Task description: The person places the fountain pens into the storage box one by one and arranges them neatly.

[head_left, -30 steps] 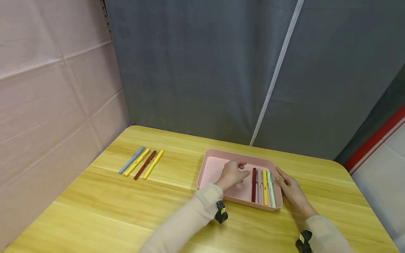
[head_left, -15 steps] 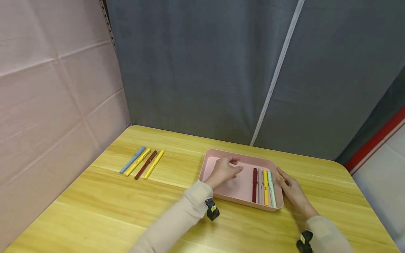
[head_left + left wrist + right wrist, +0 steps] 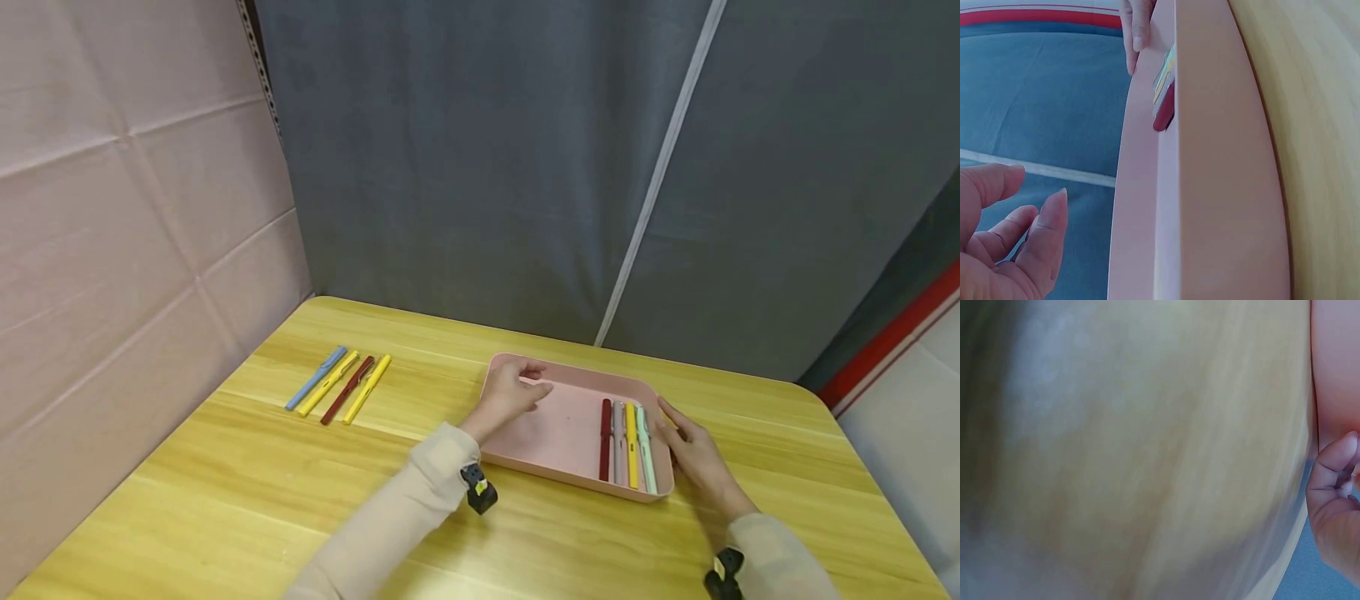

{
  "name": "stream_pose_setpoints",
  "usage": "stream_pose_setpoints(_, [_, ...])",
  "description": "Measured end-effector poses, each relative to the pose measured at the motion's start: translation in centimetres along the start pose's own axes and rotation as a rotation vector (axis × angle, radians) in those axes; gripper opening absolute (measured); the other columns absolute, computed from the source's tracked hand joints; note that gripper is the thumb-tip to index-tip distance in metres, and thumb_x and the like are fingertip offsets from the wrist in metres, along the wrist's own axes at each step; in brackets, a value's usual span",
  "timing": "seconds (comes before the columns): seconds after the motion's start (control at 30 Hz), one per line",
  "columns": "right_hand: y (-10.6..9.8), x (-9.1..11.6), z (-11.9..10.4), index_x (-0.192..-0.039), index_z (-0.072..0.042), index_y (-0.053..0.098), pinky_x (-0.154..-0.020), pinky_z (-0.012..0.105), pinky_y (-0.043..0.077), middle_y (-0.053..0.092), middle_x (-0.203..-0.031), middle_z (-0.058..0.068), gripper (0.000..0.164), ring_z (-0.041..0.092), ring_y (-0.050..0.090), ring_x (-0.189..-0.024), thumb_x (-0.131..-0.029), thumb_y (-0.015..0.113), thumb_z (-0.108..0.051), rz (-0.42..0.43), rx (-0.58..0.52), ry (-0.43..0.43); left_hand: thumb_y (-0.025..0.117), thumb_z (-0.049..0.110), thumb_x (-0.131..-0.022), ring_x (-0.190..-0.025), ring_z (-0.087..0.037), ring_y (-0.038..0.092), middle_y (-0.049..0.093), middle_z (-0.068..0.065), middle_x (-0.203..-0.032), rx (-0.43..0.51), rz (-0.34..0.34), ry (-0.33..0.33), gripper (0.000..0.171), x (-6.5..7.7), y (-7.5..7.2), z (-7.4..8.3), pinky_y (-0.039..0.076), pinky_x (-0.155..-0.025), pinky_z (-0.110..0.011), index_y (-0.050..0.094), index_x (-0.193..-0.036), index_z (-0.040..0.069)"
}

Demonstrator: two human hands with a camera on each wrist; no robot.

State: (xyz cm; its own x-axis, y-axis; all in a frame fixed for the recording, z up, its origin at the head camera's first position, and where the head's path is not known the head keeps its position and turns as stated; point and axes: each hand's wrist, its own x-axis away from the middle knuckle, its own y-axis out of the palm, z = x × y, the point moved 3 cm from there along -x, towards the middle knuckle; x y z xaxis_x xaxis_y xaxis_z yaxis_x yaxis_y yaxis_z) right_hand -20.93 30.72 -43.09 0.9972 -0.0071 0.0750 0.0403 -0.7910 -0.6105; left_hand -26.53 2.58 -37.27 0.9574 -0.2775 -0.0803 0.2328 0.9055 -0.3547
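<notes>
My left hand (image 3: 510,396) hovers over the left part of a pink tray (image 3: 558,482), its fingers loosely bent and holding nothing. My right hand (image 3: 697,454) rests against the tray's right end, its fingers lying along the rim. Inside, at the right, several pens lie side by side: a dark red pen (image 3: 605,442), a greyish purple pen (image 3: 618,446), a yellow pen (image 3: 632,450) and a mint green pen (image 3: 646,454). In the left wrist view, the dark red pen (image 3: 1164,112) shows beyond the near wall, which hides most of the tray's floor.
On the wooden table (image 3: 225,500), left of the tray, lie a blue pen (image 3: 315,379), a yellow pen (image 3: 328,385), a red pen (image 3: 347,392) and another yellow pen (image 3: 367,390) in a slanted row. A grey curtain (image 3: 465,167) hangs behind the table.
My left hand has moved left across the tray, away from the dark red pen, with nothing in it. My right hand stays at the tray's right end, and the pens lie as before.
</notes>
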Motion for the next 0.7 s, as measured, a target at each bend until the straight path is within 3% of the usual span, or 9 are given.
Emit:
stream_pose_setpoints(0.13, [-0.1,0.0,0.0,-0.15,-0.01,0.016,-0.066,0.016,0.039,0.027,-0.145,0.032,0.059,0.026,0.044,-0.103,-0.102,0.035,-0.037,0.003,-0.013,-0.011,0.068,0.009,-0.085,-0.077,-0.017,0.065,0.061,-0.019,-0.111,0.004,0.02,0.011,0.037,-0.2,-1.0,-0.1,0.056,-0.061,-0.024,0.06,-0.119,-0.002])
stream_pose_setpoints(0.23, [-0.2,0.0,0.0,-0.15,-0.01,0.017,-0.059,0.018,0.039,0.038,-0.136,0.03,0.059,0.015,0.049,-0.083,-0.102,0.036,-0.036,0.012,-0.032,-0.012,0.066,0.009,-0.087,-0.082,-0.02,0.066,0.062,-0.019,-0.113,-0.002,0.029,0.004,0.036,-0.2,-1.7,-0.2,0.056,-0.062,-0.025,0.059,-0.121,-0.002])
stream_pose_setpoints(0.33, [-0.2,0.1,0.0,-0.15,-0.011,0.017,-0.054,0.021,0.039,0.042,-0.126,0.027,0.058,0.007,0.042,-0.065,-0.102,0.038,-0.034,0.015,-0.059,-0.004,0.065,0.01,-0.087,-0.086,-0.022,0.067,0.061,-0.02,-0.114,0.007,0.035,-0.008,0.036,-0.2,-2.3,-0.6,0.056,-0.064,-0.025,0.058,-0.121,-0.001])
stream_pose_setpoints(0.53, [-0.1,0.2,-0.1,-0.15,-0.011,0.017,-0.059,0.021,0.041,0.039,-0.135,0.028,0.058,0.009,0.047,-0.079,-0.101,0.038,-0.035,0.01,-0.044,0.008,0.065,0.01,-0.088,-0.089,-0.024,0.066,0.062,-0.018,-0.112,-0.007,0.07,-0.029,0.036,-0.1,-3.8,-1.3,0.056,-0.067,-0.027,0.058,-0.121,-0.001])
stream_pose_setpoints(0.7, [-0.2,0.1,-0.1,-0.15,-0.011,0.016,-0.066,0.018,0.041,0.031,-0.144,0.03,0.059,0.019,0.046,-0.096,-0.101,0.037,-0.036,0.003,-0.019,0.01,0.065,0.012,-0.087,-0.091,-0.023,0.065,0.062,-0.015,-0.11,-0.027,0.114,-0.064,0.036,-0.1,-5.5,-2.3,0.056,-0.069,-0.028,0.059,-0.121,0.0])
